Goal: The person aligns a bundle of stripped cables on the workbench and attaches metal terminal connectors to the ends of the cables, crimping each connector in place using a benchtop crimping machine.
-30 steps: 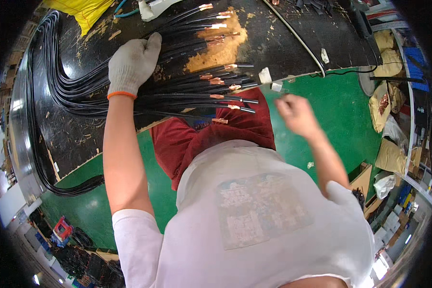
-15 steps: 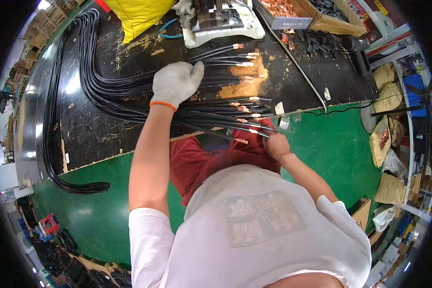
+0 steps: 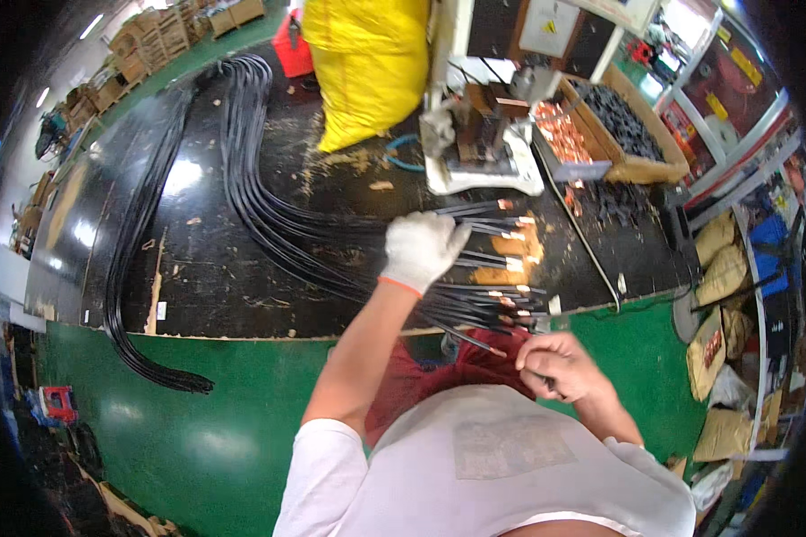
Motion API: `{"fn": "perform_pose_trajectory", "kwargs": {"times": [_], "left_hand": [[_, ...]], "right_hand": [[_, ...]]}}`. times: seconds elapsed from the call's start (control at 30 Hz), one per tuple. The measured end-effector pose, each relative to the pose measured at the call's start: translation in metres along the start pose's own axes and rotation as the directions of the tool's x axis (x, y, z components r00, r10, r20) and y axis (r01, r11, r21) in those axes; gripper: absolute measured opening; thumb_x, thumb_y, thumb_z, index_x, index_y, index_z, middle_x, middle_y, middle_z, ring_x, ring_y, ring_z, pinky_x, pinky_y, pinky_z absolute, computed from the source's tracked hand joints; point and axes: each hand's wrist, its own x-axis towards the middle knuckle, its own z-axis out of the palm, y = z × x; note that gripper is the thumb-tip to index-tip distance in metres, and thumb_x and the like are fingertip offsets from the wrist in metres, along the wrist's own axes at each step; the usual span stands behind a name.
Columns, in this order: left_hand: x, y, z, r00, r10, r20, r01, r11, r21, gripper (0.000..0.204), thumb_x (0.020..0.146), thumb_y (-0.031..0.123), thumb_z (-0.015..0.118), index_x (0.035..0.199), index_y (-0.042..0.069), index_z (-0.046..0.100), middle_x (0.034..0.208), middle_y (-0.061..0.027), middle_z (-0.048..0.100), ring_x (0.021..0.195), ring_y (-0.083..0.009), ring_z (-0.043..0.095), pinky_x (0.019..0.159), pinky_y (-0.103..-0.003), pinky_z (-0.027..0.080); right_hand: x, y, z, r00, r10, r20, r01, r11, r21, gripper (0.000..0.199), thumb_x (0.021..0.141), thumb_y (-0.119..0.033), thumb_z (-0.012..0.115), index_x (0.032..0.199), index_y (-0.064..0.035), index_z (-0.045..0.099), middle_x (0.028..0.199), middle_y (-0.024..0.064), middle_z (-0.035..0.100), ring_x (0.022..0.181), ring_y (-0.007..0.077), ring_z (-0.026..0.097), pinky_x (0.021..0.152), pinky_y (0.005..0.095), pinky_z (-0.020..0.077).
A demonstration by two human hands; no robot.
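Note:
My left hand (image 3: 421, 253), in a white knitted glove with an orange cuff, lies over a bundle of long black cables (image 3: 304, 219) on the table. Its fingers curl down around some of them, and the thumb sticks out to the right. Copper terminals (image 3: 514, 265) cap several cable ends, which fan out to the right of the glove. My bare right hand (image 3: 560, 367) is closed just beyond the nearest cable ends, by the table's front edge. Something dark shows between its fingers, too small and blurred to name.
A white-based bench machine (image 3: 484, 170) stands at the back, beside a yellow sack (image 3: 367, 72). Boxes of copper terminals (image 3: 564, 134) and black sleeves (image 3: 622, 121) are at the back right. Another cable bundle (image 3: 139, 242) hangs over the front edge at left.
The view has shifted, showing more of the table's far side. My right hand has moved from beside the nearest cable ends and turned palm-up. My left hand stays on the cables.

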Motion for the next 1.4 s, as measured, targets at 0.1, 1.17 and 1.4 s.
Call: {"fn": "perform_pose_trajectory", "kwargs": {"times": [0.1,1.17,1.4], "left_hand": [[-0.004,-0.003,-0.006,0.997,-0.071,0.006,0.071,0.997,0.002,0.043,0.094,0.045,0.063,0.066,0.012,0.064,0.066,-0.0127,0.064,0.064,-0.0329,0.067,0.056,-0.046,0.053],[-0.070,0.028,-0.062,0.969,0.158,0.190,-0.145,0.986,-0.080,0.048,0.073,0.058,0.072,0.080,0.011,0.068,0.082,-0.0110,0.063,0.081,-0.0315,0.062,0.072,-0.047,0.047],[-0.047,0.006,-0.070,0.935,0.178,0.308,-0.127,0.976,-0.178,0.051,0.071,0.055,0.081,0.083,0.007,0.070,0.083,-0.0142,0.065,0.079,-0.0356,0.065,0.070,-0.046,0.052]], "right_hand": [[0.038,-0.098,0.063,0.768,-0.640,0.017,0.481,0.559,-0.675,0.016,0.095,-0.010,0.062,0.098,0.0017,0.072,0.076,0.0046,0.069,0.072,0.0126,0.066,0.066,0.0278,0.0517],[0.080,-0.019,-0.023,0.863,-0.481,0.153,0.105,-0.125,-0.987,0.072,0.068,-0.047,0.088,0.113,0.0018,0.062,0.103,0.0279,0.065,0.097,0.0483,0.064,0.084,0.0551,0.0509],[0.131,-0.047,-0.058,0.907,-0.218,0.360,0.395,0.148,-0.907,0.053,0.085,-0.047,0.079,0.096,0.0036,0.068,0.093,0.0252,0.069,0.092,0.0393,0.069,0.080,0.0462,0.0518]]}}
